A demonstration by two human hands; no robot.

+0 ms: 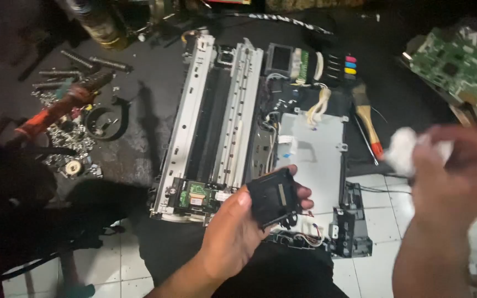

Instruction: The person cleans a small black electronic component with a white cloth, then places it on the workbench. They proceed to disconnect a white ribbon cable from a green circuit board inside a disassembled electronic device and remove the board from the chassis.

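Note:
My left hand (pixel 238 232) holds a small black plastic printer part (pixel 273 197) over the front edge of an opened printer chassis (pixel 238 116). The part rests in my palm, with my fingers around its far side. My right hand (pixel 454 171) is blurred at the right and grips a crumpled white tissue (pixel 407 149). The chassis lies on a dark mat, with its metal rails, a grey metal plate (pixel 313 154) and loose white wires exposed.
A paintbrush (pixel 366 118) and a thin screwdriver lie right of the chassis. A green circuit board (pixel 459 69) sits at the top right. Screws, springs, rods and a red-handled tool (pixel 56 110) are scattered at the left. White floor tiles show at the bottom.

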